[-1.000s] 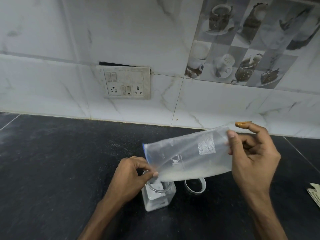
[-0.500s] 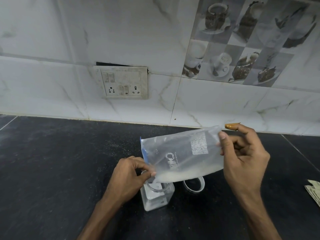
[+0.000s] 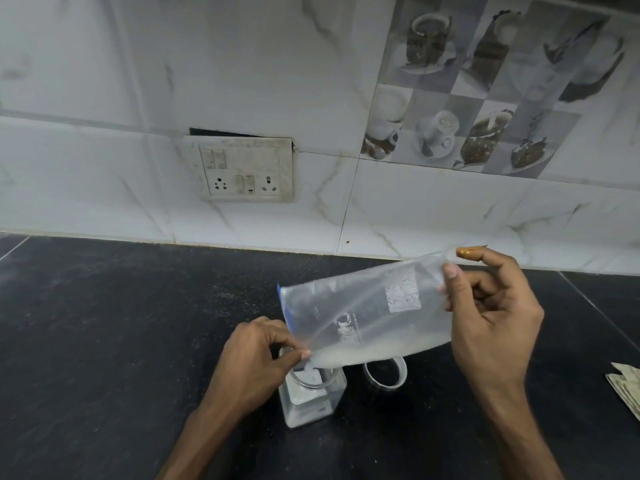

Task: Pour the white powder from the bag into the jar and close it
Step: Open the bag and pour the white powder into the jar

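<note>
A clear zip bag (image 3: 367,306) with a blue seal strip hangs tilted, mouth corner down over a square clear jar (image 3: 311,398) on the black counter. White powder (image 3: 360,356) lies along the bag's lower edge and runs into the jar's open mouth; the jar holds some powder. My left hand (image 3: 252,365) pinches the bag's lower mouth corner just above the jar. My right hand (image 3: 491,327) holds the bag's raised bottom end. The jar's clear round lid (image 3: 384,374) lies on the counter right of the jar, partly behind the bag.
The black stone counter (image 3: 121,341) meets a white marble-tiled wall with a switch and socket plate (image 3: 246,169). Folded paper (image 3: 628,389) lies at the right edge. Powder specks dot the counter behind the jar.
The bag's raised end has gone a little higher in my right hand, and powder has slid toward the mouth corner and into the jar. My left hand stays at the jar's mouth.
</note>
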Tool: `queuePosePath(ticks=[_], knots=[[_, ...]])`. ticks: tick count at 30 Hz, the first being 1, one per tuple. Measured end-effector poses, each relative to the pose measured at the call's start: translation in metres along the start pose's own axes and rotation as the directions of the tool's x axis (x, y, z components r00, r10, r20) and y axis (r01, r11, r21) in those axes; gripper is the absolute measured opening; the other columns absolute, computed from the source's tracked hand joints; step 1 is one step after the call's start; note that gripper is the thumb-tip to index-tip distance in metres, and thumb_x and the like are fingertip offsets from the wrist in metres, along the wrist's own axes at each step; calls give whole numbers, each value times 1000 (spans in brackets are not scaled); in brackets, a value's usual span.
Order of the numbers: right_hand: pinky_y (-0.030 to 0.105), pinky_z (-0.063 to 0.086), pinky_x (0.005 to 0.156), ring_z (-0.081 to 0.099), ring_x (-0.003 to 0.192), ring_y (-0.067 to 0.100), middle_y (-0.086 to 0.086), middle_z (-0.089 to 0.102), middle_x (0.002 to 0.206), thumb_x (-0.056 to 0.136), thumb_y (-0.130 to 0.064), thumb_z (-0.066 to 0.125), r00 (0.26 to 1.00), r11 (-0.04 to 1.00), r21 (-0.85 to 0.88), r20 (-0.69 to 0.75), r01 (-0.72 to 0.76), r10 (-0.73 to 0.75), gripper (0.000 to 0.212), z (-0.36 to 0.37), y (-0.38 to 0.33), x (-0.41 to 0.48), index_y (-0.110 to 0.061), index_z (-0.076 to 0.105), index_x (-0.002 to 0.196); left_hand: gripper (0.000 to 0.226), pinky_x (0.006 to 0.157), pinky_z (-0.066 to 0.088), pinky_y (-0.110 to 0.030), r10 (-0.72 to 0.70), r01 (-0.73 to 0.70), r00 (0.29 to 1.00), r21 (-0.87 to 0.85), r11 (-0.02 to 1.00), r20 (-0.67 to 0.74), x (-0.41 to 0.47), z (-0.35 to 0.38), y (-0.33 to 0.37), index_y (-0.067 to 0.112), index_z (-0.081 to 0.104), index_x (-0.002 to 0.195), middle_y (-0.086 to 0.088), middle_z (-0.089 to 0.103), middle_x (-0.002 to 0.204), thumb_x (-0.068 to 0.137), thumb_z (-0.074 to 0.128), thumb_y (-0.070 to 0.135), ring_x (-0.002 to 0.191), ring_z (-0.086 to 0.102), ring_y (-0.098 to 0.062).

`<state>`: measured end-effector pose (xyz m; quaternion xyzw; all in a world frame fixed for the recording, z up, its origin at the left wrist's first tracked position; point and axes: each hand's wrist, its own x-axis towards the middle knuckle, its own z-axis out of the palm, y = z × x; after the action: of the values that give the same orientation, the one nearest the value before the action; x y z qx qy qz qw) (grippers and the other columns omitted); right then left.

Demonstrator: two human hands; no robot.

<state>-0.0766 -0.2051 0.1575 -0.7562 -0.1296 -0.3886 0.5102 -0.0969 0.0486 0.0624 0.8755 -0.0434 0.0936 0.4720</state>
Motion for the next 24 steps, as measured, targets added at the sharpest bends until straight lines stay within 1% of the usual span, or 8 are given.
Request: queuePosePath(ticks=[2, 4, 8, 10, 13, 16, 20, 24], knots=[[15, 51, 53, 65, 58, 6, -9, 69, 67, 91, -23, 67, 1000, 1000, -14, 9, 13, -13, 23, -1, -1, 0, -12, 65, 112, 18, 81, 58, -37, -5, 5, 1000, -1, 1000, 7, 0, 0, 1, 38, 81, 77, 32, 74, 85, 73, 90, 23, 84, 67, -1], [17, 51, 53, 65, 58, 6, -6, 70, 68, 92, -24, 67, 1000, 1000, -1, -31, -3, 3, 22, 0, -1, 2, -15, 65, 111, 20, 81, 58, -36, -4, 4, 1000, -29, 1000, 4, 1, 0, 1, 40, 80, 78, 32, 74, 84, 73, 90, 23, 85, 67, -1], [17, 52, 53, 65, 60, 4, -8, 70, 73, 92, -18, 68, 1000, 1000, -2, -12, 2, -2, 19, 3, -1, 0, -12, 66, 110, 17, 81, 56, -35, 9, -10, 1000, 25, 1000, 9, 1, 2, 1, 39, 81, 75, 34, 73, 84, 73, 90, 25, 83, 65, -2], [22, 52, 50, 65, 59, 5, -7, 71, 76, 92, -17, 68, 999, 1000, -4, -45, 3, -3, 19, 3, 0, 1, -13, 65, 109, 19, 80, 58, -35, 2, -2, 1000, -4, 1000, 4, 1, 2, -1, 40, 80, 77, 33, 73, 84, 72, 90, 24, 83, 67, -3], [22, 52, 50, 65, 59, 4, -9, 69, 73, 91, -18, 68, 999, 1000, -10, -33, 4, -5, 19, 2, 1, 1, -12, 65, 110, 27, 80, 58, -34, 10, -10, 1000, 5, 1000, -8, 0, 1, 1, 46, 78, 82, 35, 72, 85, 72, 91, 24, 85, 66, -2], [24, 51, 49, 63, 56, 9, -9, 68, 66, 92, -20, 68, 999, 1000, 6, -53, -9, 9, 19, 3, 2, 1, -13, 65, 110, 21, 81, 57, -35, 4, -4, 1000, -16, 1000, -5, 1, 2, 0, 42, 80, 77, 31, 74, 85, 72, 90, 25, 85, 66, -4], [16, 51, 53, 65, 60, 2, -7, 70, 74, 93, -17, 68, 999, 1000, 9, -54, 5, -5, 19, 3, 3, 1, -9, 65, 110, 21, 80, 57, -36, 1, -1, 1000, -9, 1000, -2, 0, 1, 1, 42, 80, 76, 34, 73, 85, 73, 90, 24, 84, 66, -3], [16, 52, 55, 64, 61, 1, -10, 68, 72, 93, -20, 67, 998, 1000, 27, -62, -5, 6, 18, 5, 4, -1, -10, 65, 108, 26, 80, 57, -34, 14, -14, 1000, 2, 1000, -16, 1, 0, 0, 45, 79, 79, 35, 73, 84, 72, 90, 23, 84, 66, -2]])
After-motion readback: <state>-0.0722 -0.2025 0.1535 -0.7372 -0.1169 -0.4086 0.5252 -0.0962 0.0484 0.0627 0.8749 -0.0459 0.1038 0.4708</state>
